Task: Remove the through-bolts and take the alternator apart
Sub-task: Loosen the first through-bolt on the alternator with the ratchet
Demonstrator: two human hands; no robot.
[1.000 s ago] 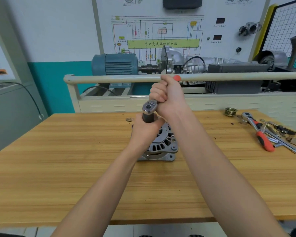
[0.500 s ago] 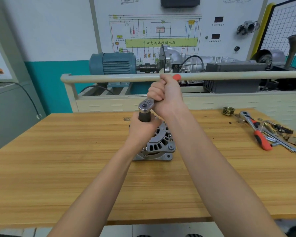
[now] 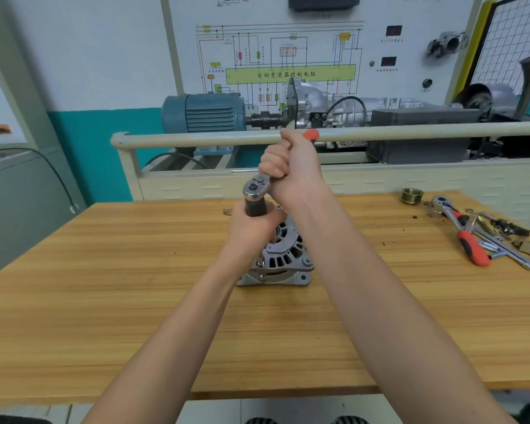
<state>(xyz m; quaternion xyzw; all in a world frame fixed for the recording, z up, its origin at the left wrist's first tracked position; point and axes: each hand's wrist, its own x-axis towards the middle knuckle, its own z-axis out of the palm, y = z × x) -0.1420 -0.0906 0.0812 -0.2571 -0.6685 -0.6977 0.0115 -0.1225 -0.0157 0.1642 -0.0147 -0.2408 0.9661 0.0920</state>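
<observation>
A silver alternator (image 3: 283, 258) stands on the wooden table (image 3: 104, 286), its slotted end housing facing up. A ratchet (image 3: 254, 187) with a dark socket (image 3: 255, 207) stands over its far left side. My left hand (image 3: 251, 231) grips the socket just under the ratchet head. My right hand (image 3: 291, 166) grips the ratchet handle, whose red end (image 3: 312, 134) sticks out past the fist. A bolt head (image 3: 260, 263) shows on the housing's near left lug. What the socket sits on is hidden by my left hand.
At the table's right lie a second red-handled ratchet (image 3: 468, 240), a T-bar (image 3: 514, 255), small loose parts (image 3: 520, 237) and a pulley (image 3: 412, 195). Behind the table runs a beige rail (image 3: 196, 139) in front of a motor and gearbox training stand (image 3: 288, 114).
The camera view shifted slightly, so hands and alternator sit a bit lower-left in frame. The ratchet handle has hardly turned; both grips are unchanged.
</observation>
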